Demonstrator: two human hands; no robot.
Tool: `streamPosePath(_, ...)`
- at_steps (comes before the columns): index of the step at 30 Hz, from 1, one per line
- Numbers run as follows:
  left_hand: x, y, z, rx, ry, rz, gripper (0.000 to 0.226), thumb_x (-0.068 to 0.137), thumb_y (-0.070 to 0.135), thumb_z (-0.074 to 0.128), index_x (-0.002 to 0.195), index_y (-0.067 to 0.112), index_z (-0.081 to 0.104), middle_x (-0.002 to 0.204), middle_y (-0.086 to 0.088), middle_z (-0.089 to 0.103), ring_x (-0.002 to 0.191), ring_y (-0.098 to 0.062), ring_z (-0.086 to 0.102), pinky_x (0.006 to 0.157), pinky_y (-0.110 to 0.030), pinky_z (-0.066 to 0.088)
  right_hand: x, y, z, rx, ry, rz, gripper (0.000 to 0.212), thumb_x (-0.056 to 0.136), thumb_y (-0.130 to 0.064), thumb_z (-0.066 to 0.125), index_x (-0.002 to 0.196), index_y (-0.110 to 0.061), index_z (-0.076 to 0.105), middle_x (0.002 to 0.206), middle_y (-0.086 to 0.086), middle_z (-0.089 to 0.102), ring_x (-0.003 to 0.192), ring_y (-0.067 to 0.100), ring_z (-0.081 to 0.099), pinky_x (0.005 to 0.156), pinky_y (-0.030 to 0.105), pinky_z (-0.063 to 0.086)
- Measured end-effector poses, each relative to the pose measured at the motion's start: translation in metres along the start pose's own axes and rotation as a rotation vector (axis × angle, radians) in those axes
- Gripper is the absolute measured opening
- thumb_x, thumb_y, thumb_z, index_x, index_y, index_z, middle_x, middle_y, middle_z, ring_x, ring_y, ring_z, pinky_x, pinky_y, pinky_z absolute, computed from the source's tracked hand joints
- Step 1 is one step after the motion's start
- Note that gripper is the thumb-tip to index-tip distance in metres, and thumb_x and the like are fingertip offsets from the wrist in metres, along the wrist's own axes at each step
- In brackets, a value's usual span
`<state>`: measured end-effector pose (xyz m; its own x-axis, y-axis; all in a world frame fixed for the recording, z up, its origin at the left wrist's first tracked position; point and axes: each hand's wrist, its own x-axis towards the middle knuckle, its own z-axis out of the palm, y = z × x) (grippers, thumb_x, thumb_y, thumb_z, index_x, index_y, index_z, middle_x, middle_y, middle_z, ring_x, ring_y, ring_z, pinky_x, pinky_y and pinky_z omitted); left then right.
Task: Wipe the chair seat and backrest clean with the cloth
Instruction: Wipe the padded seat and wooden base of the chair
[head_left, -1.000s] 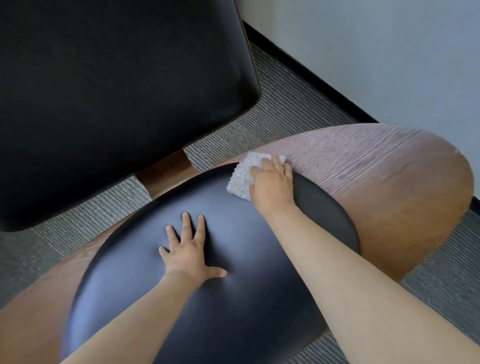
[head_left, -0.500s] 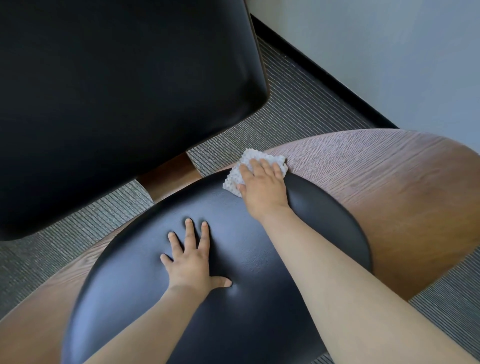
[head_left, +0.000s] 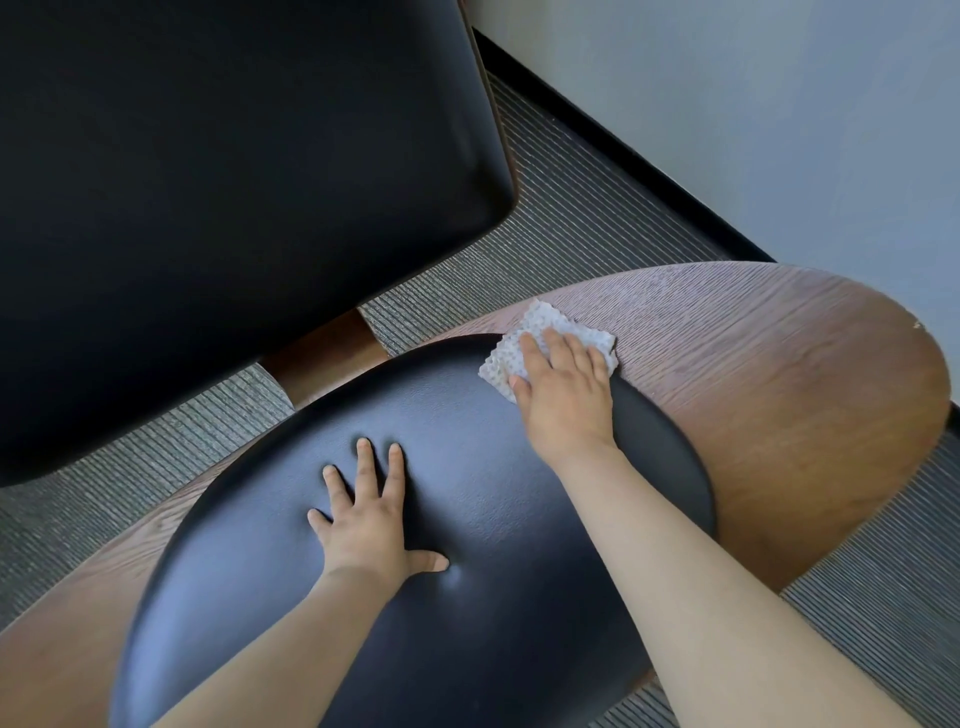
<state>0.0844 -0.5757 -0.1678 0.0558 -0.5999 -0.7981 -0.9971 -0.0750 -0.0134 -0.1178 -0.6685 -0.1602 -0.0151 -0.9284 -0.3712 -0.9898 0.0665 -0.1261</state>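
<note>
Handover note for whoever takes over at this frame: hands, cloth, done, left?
Left hand: flat, fingers spread, on the black padded seat cushion.
Right hand: straight fingers press the white textured cloth at the cushion's far right edge, lapping onto the brown wooden seat shell.
Done: seat wiping under way; coverage cannot be told.
Left: rest of seat, then the black padded backrest.

single head view, looking steeply down, close over chair seat (head_left: 519, 519)

Seat pad (head_left: 467, 519) glossy black leather-like; wood shell (head_left: 779, 389) grained; cloth (head_left: 545, 332) white, bumpy; floor (head_left: 597, 208) ribbed.
</note>
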Motion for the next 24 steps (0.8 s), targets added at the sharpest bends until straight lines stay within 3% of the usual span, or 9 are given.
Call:
streamPosePath(9,-0.001,0.001,-0.002,-0.023,-0.001,0.004,0.136,0.056,0.074,0.071,0.147,0.030,-0.021,0.155,-0.001,-0.029,0.143,-0.042,-0.010,0.109,-0.058,0.026,-0.037,0.032,-0.001,0.034,0.143,0.109,0.052,0.095,-0.036,0.049,0.143,-0.019,0.040,0.147,0.010,0.040,0.136,0.031,0.033,0.113,0.046,0.020)
streamPosePath(19,-0.003,0.003,-0.012,-0.082,-0.042,0.015,0.134,0.058,0.065,0.077,0.150,0.028,-0.014,0.157,-0.003,-0.022,0.143,-0.042,-0.007,0.109,-0.052,0.031,-0.082,0.057,0.000,-0.027,0.199,0.189,0.053,0.095,-0.035,0.049,0.144,-0.017,0.039,0.145,0.013,0.041,0.135,0.031,0.035,0.111,0.047,0.026)
streamPosePath(24,-0.026,0.023,-0.016,-0.185,-0.059,0.223,0.109,0.075,0.051,0.072,0.152,0.024,0.000,0.159,-0.001,-0.015,0.147,-0.032,-0.002,0.115,-0.042,0.025,-0.114,0.068,-0.004,-0.008,0.172,0.270,0.056,0.094,-0.036,0.049,0.145,-0.018,0.035,0.147,0.014,0.037,0.135,0.032,0.035,0.109,0.046,0.031)
